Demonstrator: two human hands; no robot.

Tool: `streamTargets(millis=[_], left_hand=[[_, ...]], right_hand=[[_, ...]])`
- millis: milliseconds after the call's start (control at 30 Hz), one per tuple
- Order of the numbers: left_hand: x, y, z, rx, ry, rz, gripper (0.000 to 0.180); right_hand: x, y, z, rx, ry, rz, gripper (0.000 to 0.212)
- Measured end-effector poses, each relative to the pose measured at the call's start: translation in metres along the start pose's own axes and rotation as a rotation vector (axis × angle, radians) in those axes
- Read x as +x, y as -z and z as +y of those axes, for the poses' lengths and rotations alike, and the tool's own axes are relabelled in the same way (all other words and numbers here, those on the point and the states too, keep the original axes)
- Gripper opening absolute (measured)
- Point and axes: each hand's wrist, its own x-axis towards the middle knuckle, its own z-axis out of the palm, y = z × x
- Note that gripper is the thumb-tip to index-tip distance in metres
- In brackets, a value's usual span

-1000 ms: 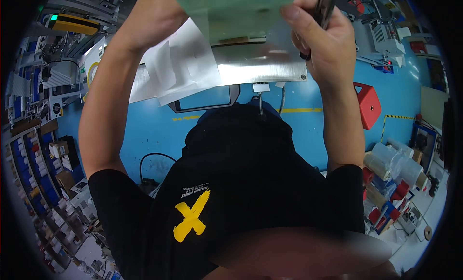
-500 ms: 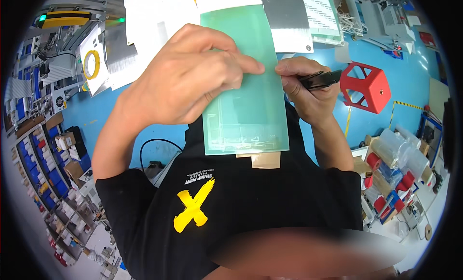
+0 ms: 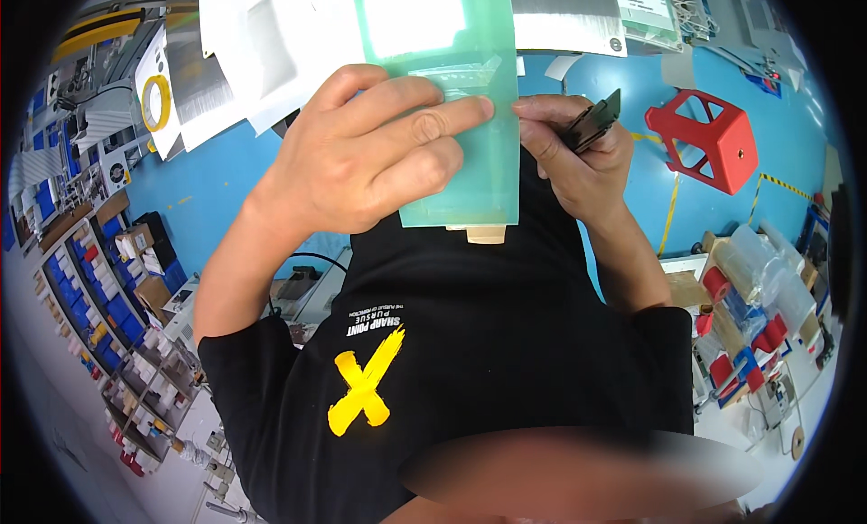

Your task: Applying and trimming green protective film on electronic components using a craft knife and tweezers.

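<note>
A long, translucent green panel [image 3: 461, 194] stretches away from in front of my chest, with a small beige tab [image 3: 486, 234] sticking out at its near end. My left hand [image 3: 379, 154] comes over the panel's left side and grips it. Its index finger stretches across to the right edge, the other fingers are bent, and the thumb is hidden. At that same edge, my right hand [image 3: 578, 154] has its thumb and index tips together, touching or almost touching the panel. A black, flat-handled tool [image 3: 591, 127] is held in this hand; its exact kind is unclear.
White sheets [image 3: 280, 46] and a roll of yellow tape [image 3: 156, 103] lie beyond my left hand. A metal plate [image 3: 569, 14] lies at the far right. On the blue floor stands a red stool [image 3: 709, 140]. Shelves with blue bins [image 3: 104, 312] line the left.
The green panel has moved away from my body, so its near end now lies farther off. My left hand is flatter on it. The black tool has tilted more upward in my right hand.
</note>
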Motion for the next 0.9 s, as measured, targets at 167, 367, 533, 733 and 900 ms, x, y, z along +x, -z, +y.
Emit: streamTargets(millis=[167,367,533,733,900], left_hand=[[-0.003,-0.001,0.003,0.017,0.009,-0.002,0.017],[-0.005,-0.003,0.007,0.055,0.024,0.011,0.018],[-0.004,-0.001,0.009,0.082,0.008,-0.038,0.017],[-0.005,-0.003,0.008,0.101,-0.001,-0.027,0.018],[-0.007,-0.009,0.008,0.124,-0.006,0.089,0.016]], right_hand=[[-0.001,0.000,0.000,-0.018,-0.014,0.001,0.019],[0.000,0.005,-0.005,-0.064,0.001,-0.033,0.021],[0.005,0.018,-0.014,-0.090,-0.005,-0.080,0.020],[0.007,0.029,-0.042,-0.200,-0.096,-0.094,0.024],[0.019,0.055,-0.063,-0.502,-0.087,-0.337,0.037]])
